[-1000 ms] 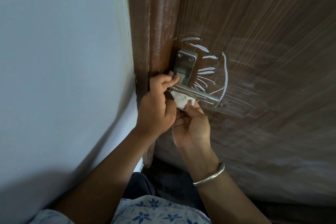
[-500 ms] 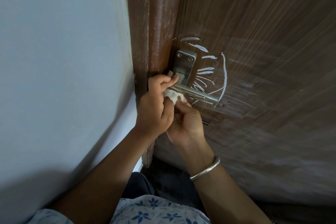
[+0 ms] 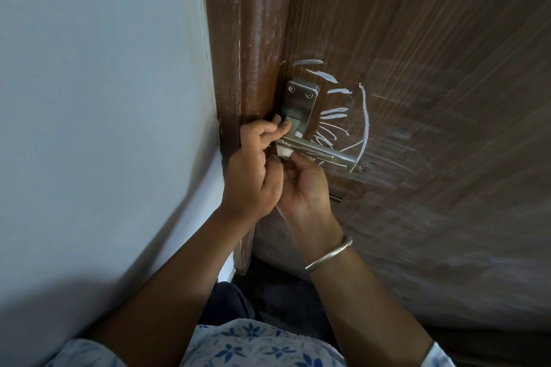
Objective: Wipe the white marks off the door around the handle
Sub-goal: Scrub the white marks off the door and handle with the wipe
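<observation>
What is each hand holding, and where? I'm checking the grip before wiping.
The right hand pinches a small white wad of cloth by its lower edge, under the steel lever handle. The left hand curls by the handle's pivot end; its hold cannot be told.

Both hands are up at the shiny metal handle (image 3: 320,152) on the brown door (image 3: 432,98), the left hand (image 3: 253,170) curled at its near end and the right hand (image 3: 301,185) pinching a small white cloth (image 3: 283,152) just under it, with white marks (image 3: 365,119) beside them.
</observation>
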A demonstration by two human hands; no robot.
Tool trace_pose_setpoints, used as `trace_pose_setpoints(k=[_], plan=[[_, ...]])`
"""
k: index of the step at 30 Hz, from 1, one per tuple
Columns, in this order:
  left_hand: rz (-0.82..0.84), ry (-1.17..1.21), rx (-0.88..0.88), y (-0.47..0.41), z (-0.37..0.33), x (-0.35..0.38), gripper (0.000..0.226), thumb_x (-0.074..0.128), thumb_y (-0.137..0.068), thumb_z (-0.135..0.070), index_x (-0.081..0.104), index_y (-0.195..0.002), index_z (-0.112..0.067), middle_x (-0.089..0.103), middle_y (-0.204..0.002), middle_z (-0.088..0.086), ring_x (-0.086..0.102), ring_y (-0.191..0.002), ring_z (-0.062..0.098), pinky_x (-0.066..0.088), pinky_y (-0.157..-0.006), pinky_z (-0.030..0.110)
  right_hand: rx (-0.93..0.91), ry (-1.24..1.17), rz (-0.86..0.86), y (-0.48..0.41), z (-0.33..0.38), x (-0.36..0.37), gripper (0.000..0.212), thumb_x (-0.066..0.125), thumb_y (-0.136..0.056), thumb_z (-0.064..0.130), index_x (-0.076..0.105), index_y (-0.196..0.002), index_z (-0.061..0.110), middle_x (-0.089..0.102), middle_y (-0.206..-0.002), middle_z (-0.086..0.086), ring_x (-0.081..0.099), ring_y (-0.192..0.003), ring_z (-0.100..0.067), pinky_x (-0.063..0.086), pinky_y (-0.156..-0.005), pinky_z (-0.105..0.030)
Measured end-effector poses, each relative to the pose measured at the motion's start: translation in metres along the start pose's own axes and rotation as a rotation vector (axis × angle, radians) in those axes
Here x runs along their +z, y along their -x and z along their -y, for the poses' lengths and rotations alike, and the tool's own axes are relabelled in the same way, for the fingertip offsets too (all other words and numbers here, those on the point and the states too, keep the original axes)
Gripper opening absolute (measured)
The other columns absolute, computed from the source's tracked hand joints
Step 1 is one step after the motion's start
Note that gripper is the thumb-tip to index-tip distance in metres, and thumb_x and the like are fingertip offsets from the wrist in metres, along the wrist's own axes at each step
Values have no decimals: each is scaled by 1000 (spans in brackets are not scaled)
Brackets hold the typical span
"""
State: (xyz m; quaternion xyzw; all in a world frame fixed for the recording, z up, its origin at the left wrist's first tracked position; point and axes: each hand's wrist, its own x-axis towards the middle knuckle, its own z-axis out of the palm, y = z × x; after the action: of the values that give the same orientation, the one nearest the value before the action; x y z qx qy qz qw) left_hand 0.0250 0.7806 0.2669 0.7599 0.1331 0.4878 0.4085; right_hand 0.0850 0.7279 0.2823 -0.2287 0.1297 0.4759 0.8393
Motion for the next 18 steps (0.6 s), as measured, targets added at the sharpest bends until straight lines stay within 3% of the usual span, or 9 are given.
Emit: trace_pose_setpoints(k=[2, 5, 10, 15, 18], plan=[[1, -1, -5, 0, 1, 0, 32, 38, -79, 1, 42, -111, 4, 62, -123, 12, 51, -124, 10, 43, -98, 22, 3, -6, 24, -1, -1, -1, 32, 35, -96, -1, 53, -122, -5, 60, -111, -20, 54, -116, -28, 34, -111, -37], [-9, -11, -1, 0, 1, 1, 29, 40, -82, 2, 43, -111, 3, 63, -122, 12, 51, -123, 9, 43, -98, 22, -6, 37, 79, 6, -2, -7, 27, 34, -96, 0, 60, -104, 0, 65, -101, -17, 60, -100, -25, 35, -110, -39], [-23, -31, 10, 0, 1, 1, 26, 43, -84, 5, 44, -110, 2, 64, -120, 13, 53, -121, 9, 44, -96, 20, -2, 127, 153, 11, -6, -10, 32, 32, -97, 1, 60, -111, 2, 67, -105, -17, 62, -104, -25, 45, -100, -35], [-3, -31, 13, 0, -1, 0, 30, 39, -80, 1, 44, -110, 5, 63, -121, 13, 52, -122, 11, 44, -97, 20, -38, 39, 63, -2, 0, -6, 27, 36, -95, -2, 58, -110, -4, 61, -108, -20, 58, -109, -29, 36, -109, -39], [-12, -34, 14, 0, 0, 1, 28, 40, -83, -2, 43, -110, 3, 63, -121, 13, 52, -122, 11, 45, -96, 22, -15, 124, 167, 7, -6, -16, 29, 34, -96, 0, 58, -113, 0, 64, -109, -18, 60, -104, -25, 39, -107, -37]])
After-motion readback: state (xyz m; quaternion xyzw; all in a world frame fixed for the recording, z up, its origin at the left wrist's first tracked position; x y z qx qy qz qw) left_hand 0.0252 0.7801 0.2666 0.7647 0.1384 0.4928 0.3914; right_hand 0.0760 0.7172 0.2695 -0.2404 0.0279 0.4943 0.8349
